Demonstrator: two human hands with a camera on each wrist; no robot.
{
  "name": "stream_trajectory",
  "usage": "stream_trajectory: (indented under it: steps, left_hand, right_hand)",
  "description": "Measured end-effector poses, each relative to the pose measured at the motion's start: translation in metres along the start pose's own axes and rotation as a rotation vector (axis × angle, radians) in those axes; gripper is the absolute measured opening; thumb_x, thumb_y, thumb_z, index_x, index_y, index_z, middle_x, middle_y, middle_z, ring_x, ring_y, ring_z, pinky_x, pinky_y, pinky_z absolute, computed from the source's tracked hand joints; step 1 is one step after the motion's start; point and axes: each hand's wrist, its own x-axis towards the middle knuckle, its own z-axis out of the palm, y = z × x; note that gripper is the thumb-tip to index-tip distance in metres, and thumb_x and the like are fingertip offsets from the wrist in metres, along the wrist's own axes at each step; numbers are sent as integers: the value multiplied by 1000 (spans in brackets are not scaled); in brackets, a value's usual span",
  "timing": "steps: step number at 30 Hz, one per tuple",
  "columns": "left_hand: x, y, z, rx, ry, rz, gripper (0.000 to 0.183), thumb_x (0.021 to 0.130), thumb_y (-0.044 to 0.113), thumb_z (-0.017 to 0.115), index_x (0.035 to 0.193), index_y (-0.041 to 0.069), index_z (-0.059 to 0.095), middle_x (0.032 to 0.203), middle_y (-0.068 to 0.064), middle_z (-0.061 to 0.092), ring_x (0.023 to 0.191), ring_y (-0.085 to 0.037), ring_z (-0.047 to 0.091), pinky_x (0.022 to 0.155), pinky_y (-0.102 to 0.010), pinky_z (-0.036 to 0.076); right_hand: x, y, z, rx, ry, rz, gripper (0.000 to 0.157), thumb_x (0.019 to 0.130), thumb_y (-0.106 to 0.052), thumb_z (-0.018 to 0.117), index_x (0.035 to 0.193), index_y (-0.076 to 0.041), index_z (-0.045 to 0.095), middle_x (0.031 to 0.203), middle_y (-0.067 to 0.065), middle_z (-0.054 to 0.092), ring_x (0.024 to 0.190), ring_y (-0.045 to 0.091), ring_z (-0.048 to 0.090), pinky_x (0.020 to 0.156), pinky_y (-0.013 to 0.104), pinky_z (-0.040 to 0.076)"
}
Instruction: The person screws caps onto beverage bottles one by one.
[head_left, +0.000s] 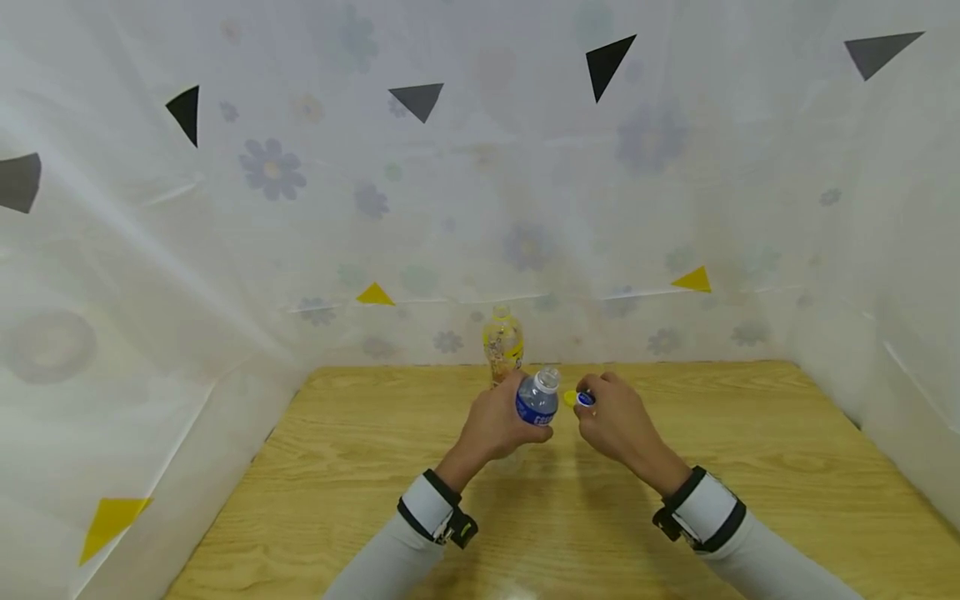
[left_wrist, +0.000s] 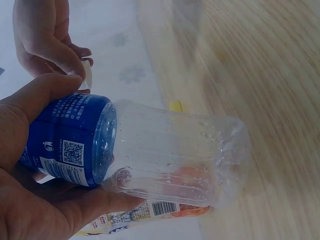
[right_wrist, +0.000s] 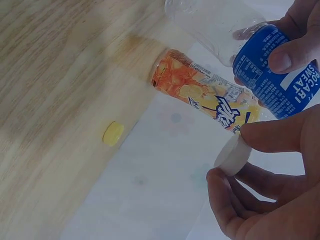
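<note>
A clear plastic bottle (head_left: 537,400) with a blue label is gripped by my left hand (head_left: 491,421), its fingers and thumb wrapped round the label. Its mouth shows uncapped in the head view, and its lower part (left_wrist: 170,155) is see-through with droplets inside. Just to the right, my right hand (head_left: 618,421) pinches a bottle cap (right_wrist: 233,154), white at the side and blue on top, between thumb and fingers. Behind the left hand stands a second bottle (head_left: 503,340) with a yellow and orange label, also without a cap. A yellow cap (right_wrist: 113,133) lies on the table near it.
The wooden table (head_left: 360,500) spreads beneath both hands. White flower-patterned sheeting (head_left: 480,183) rises behind its back edge and along both sides, with black, grey and yellow triangles on it. Each wrist wears a strapped camera.
</note>
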Motion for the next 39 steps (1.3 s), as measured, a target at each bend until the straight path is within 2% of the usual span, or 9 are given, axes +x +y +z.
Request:
stream_trajectory:
  steps: [6, 10, 16, 21, 24, 29, 34, 39]
  left_hand:
    - [-1, 0, 0, 2, -2, 22, 66, 77, 33, 87, 131, 14, 55, 110, -4, 69, 93, -22, 69, 75, -36, 54]
    - [-1, 1, 0, -4, -4, 29, 65, 77, 32, 87, 130, 14, 55, 109, -4, 69, 93, -22, 68, 75, -36, 53]
    - [0, -1, 0, -8, 1, 31, 65, 76, 32, 87, 129, 14, 55, 109, -4, 69, 94, -21, 68, 75, -36, 54]
    - [-1, -4, 2, -33, 1, -10, 67, 74, 31, 89, 129, 14, 55, 113, -5, 70, 98, -21, 69, 80, -38, 55]
    - [-1, -3, 2, -36, 3, 0, 67, 74, 31, 89, 129, 13, 56, 113, -5, 70, 98, -22, 69, 80, -38, 55]
    - [1, -3, 1, -5, 9, 33, 67, 75, 32, 88, 130, 13, 55, 109, -5, 70, 93, -20, 69, 75, -34, 54]
    - [1, -1, 1, 7, 4, 39, 66, 76, 32, 87, 130, 13, 55, 105, -3, 69, 86, -17, 67, 69, -31, 52]
    - [1, -1, 1, 14, 0, 41, 66, 76, 33, 86, 130, 14, 55, 103, -2, 68, 84, -15, 66, 68, -29, 51]
  right_hand:
    - [3, -2, -2, 32, 58, -35, 23, 91, -17, 70, 106, 0, 70, 86, 8, 62, 74, 19, 55, 63, 36, 45]
    - [4, -9, -9, 59, 115, -65, 23, 91, -17, 72, 108, -1, 71, 82, 6, 60, 72, 18, 51, 61, 34, 41]
    - [7, -23, -25, 98, 220, -151, 22, 91, -14, 73, 110, -3, 73, 85, 7, 64, 77, 21, 58, 67, 39, 47]
    - [6, -32, -31, 128, 253, -194, 21, 93, -13, 71, 112, -4, 72, 90, 8, 65, 82, 22, 62, 71, 43, 52]
    - [7, -36, -32, 135, 274, -207, 21, 92, -12, 72, 112, -4, 72, 91, 9, 66, 82, 23, 63, 72, 43, 53]
    - [6, -44, -33, 144, 257, -222, 24, 92, -14, 74, 114, -4, 71, 95, 10, 67, 83, 23, 64, 73, 43, 56]
    - [4, -50, -32, 156, 214, -249, 25, 92, -13, 74, 116, -5, 72, 102, 12, 69, 85, 24, 67, 72, 43, 57]
    - [4, -50, -30, 146, 208, -278, 26, 92, -9, 74, 118, -6, 72, 108, 15, 70, 87, 27, 69, 71, 43, 58]
